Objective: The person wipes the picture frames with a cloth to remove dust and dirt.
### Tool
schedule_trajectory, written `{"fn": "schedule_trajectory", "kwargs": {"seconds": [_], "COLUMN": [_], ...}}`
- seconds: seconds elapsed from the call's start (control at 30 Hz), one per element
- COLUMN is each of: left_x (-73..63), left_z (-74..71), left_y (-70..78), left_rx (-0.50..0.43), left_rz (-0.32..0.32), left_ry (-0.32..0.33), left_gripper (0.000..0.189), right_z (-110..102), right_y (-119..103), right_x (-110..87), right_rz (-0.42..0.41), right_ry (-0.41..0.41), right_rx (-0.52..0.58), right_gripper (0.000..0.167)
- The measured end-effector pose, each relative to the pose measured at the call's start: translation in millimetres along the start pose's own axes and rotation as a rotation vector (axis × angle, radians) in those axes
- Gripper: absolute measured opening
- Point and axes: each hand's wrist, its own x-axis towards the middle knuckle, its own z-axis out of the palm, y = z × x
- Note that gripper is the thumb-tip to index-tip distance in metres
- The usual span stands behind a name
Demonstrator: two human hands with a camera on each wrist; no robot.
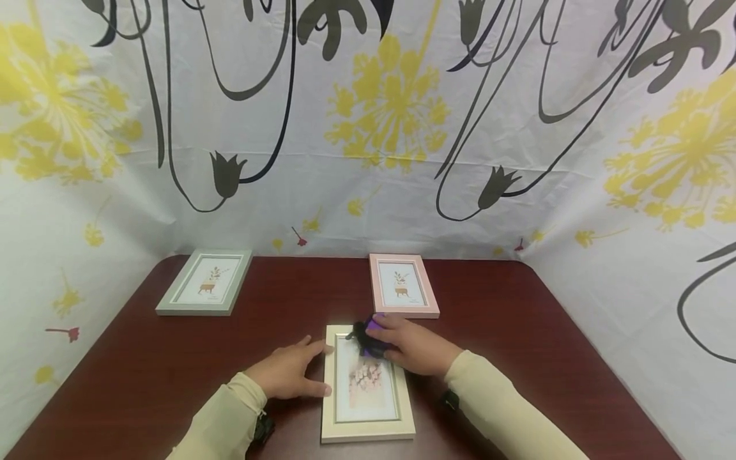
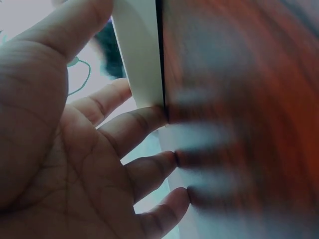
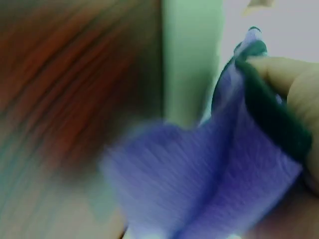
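Note:
A cream picture frame (image 1: pixel 368 430) with a pink blossom print lies flat on the table, close to me. At its left edge is my left hand (image 1: pixel 285 372), fingers spread, with the thumb and a fingertip touching the border. The left wrist view has the same hand (image 2: pixel 75 139) palm-on beside the frame's side (image 2: pixel 142 55), other fingertips at the tabletop. My right hand (image 1: pixel 422 347) holds a bunched purple and black cloth (image 1: pixel 370 338) on the upper part of the picture. Up close, the cloth (image 3: pixel 199 174) is folded under the thumb and blurred at its loose end.
A green-grey picture frame (image 1: pixel 221 313) lies at the back left of the dark red-brown table (image 1: pixel 305 287). Another frame, pink (image 1: pixel 408 314), lies at the back, right of centre. Patterned white fabric (image 1: pixel 322 217) hangs behind and along both sides.

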Motion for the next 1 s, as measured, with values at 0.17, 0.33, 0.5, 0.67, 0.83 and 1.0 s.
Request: {"fn": "schedule_trajectory", "kwargs": {"seconds": [0.17, 0.33, 0.5, 0.67, 0.83, 1.0], "left_x": [0.3, -0.3, -0.4, -1.7, -0.8, 0.9], "left_z": [-1.7, -3.4, -3.3, -4.0, -4.3, -3.0], "left_y": [0.1, -1.4, -1.0, -1.5, -2.6, -4.4], "left_rx": [0.020, 0.042, 0.041, 0.033, 0.037, 0.040], "left_rz": [-0.006, 0.004, 0.009, 0.001, 0.002, 0.011], "left_ry": [-0.029, -0.044, -0.059, -0.063, -0.062, -0.069], "left_gripper": [0.072, 0.072, 0.073, 0.073, 0.074, 0.074], "right_z": [5.2, 9.6, 12.4, 13.5, 12.0, 13.3], "right_y": [8.1, 10.3, 9.5, 4.0, -5.3, -12.0], "right_x": [2.6, 3.9, 7.7, 20.3, 35.6, 47.9], "right_rz": [0.008, 0.007, 0.007, -0.024, -0.044, -0.017], "right_ry": [-0.148, -0.173, -0.197, -0.215, -0.229, -0.246], "right_rx": [-0.041, -0.072, -0.121, -0.185, -0.210, -0.188], "right_gripper": [0.055, 0.057, 0.058, 0.059, 0.059, 0.060]}}
